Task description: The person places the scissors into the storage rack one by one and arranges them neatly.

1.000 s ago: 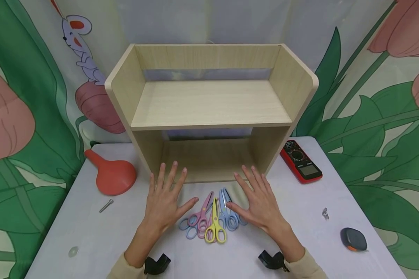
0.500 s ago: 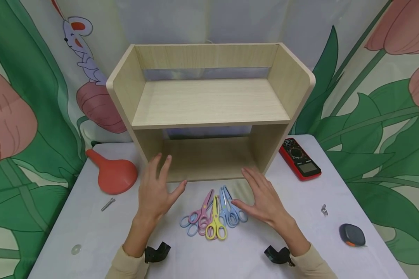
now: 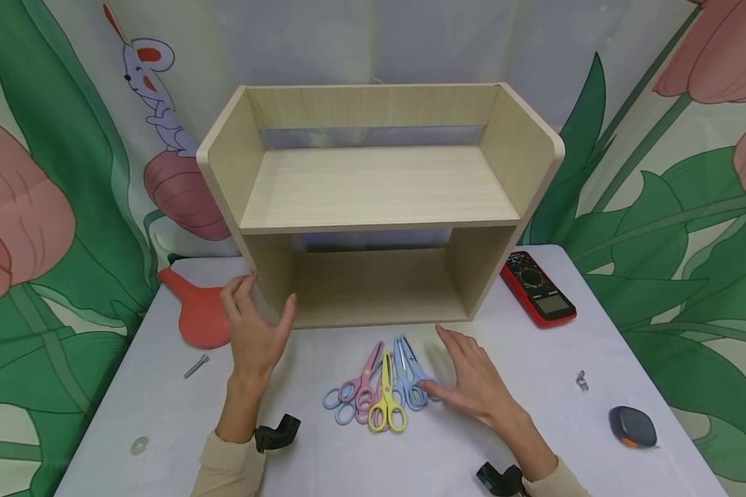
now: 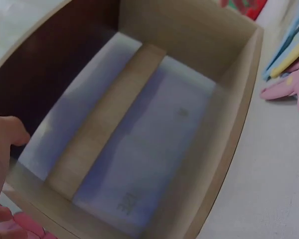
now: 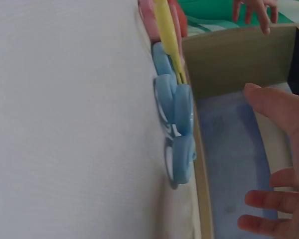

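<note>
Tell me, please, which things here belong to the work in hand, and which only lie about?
In hand:
left hand at the wooden shelf
right hand beside the scissors

Lying about:
red multimeter
orange bulb
tape measure
screw

Staged tabletop; floral backdrop [image 3: 671, 207]

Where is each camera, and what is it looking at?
Head: worn on the head, looking forward and down at the wooden shelf on the table; both hands and sleeves show, left hand, right hand.
Left wrist: on the left wrist, looking into the shelf's lower opening; a thumb shows at the left edge.
Right wrist: on the right wrist, looking along the table past the scissors; right fingertips show.
Shared: all three show the shelf and scissors.
</note>
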A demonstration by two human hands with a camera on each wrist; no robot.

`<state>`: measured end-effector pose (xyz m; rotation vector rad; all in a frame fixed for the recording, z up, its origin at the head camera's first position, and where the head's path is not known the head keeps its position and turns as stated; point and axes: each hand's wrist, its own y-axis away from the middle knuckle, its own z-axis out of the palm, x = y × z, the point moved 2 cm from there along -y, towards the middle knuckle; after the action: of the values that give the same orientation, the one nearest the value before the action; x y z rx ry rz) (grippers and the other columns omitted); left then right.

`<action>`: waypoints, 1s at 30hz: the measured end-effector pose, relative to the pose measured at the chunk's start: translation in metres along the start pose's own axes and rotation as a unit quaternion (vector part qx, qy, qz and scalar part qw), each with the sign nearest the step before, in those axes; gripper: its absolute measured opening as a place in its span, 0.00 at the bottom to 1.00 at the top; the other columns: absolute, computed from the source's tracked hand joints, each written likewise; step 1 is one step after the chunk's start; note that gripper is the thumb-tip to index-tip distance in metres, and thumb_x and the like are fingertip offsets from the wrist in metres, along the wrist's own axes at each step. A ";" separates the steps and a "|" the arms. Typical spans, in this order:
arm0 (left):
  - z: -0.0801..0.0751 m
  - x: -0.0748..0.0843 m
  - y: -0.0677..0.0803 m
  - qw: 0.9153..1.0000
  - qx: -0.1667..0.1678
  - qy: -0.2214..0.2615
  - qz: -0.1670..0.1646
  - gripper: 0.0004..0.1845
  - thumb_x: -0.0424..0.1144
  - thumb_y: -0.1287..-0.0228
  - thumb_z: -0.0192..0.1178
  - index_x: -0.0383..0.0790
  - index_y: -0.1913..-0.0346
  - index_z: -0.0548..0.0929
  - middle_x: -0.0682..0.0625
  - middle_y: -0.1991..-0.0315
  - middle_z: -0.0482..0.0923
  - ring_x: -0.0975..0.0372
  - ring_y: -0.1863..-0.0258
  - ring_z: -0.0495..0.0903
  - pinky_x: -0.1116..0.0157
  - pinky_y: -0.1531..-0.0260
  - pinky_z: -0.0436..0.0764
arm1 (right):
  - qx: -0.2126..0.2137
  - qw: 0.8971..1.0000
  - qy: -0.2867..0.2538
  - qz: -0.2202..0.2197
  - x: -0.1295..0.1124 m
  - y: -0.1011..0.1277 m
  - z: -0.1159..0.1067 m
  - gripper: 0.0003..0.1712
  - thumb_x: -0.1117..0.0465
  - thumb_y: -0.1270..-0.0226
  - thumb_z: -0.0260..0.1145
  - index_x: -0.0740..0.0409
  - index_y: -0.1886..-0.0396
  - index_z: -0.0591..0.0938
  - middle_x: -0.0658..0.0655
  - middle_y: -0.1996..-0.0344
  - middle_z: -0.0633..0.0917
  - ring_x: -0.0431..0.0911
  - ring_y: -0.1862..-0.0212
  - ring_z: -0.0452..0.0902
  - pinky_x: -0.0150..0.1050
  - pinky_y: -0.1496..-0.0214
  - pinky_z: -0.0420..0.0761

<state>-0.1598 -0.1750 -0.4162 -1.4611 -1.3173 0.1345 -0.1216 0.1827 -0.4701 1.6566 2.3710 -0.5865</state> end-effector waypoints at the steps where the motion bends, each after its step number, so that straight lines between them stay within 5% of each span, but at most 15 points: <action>1: 0.000 -0.002 0.000 1.000 0.002 0.006 -0.010 0.36 0.42 0.42 0.68 0.34 0.33 0.65 0.33 0.41 0.64 0.46 0.43 0.71 0.52 0.49 0.80 | -0.005 1.000 -0.002 0.004 0.000 0.001 0.002 0.59 0.29 0.50 0.72 0.53 0.24 0.64 0.59 0.31 0.73 0.55 0.31 0.69 0.59 0.31 0.74; 6: 0.003 -0.012 -0.002 0.998 0.014 0.031 -0.047 0.37 0.39 0.40 0.67 0.35 0.31 0.62 0.32 0.41 0.66 0.46 0.48 0.75 0.63 0.50 0.77 | -0.027 0.999 0.002 0.020 0.001 0.006 0.010 0.60 0.26 0.52 0.70 0.53 0.25 0.66 0.58 0.34 0.76 0.54 0.33 0.71 0.57 0.33 0.76; 15: 0.012 -0.024 -0.003 0.997 -0.009 0.040 -0.070 0.25 0.33 0.30 0.58 0.29 0.33 0.69 0.31 0.49 0.74 0.45 0.55 0.79 0.49 0.59 0.85 | -0.052 0.999 0.013 0.009 0.000 0.009 0.022 0.52 0.27 0.55 0.73 0.55 0.36 0.79 0.52 0.48 0.80 0.46 0.45 0.75 0.48 0.41 0.80; 21: 0.013 -0.028 0.000 0.997 -0.018 0.030 -0.070 0.21 0.33 0.28 0.57 0.29 0.36 0.71 0.33 0.52 0.76 0.49 0.55 0.81 0.52 0.60 0.88 | -0.077 0.997 0.019 0.020 -0.003 0.012 0.026 0.38 0.31 0.53 0.75 0.52 0.50 0.87 0.45 0.57 0.79 0.38 0.57 0.70 0.42 0.49 0.79; 30: 0.014 -0.031 0.003 0.996 -0.027 0.025 -0.086 0.19 0.33 0.29 0.59 0.30 0.39 0.74 0.34 0.53 0.77 0.48 0.58 0.84 0.53 0.65 0.89 | -0.039 0.999 0.013 -0.012 -0.002 0.009 0.025 0.32 0.36 0.57 0.77 0.53 0.59 0.86 0.43 0.64 0.77 0.35 0.65 0.69 0.34 0.59 0.80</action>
<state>-0.1792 -0.1891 -0.4405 -1.3805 -1.4086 -0.0507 -0.1139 0.1733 -0.4936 1.6145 2.4017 -0.4728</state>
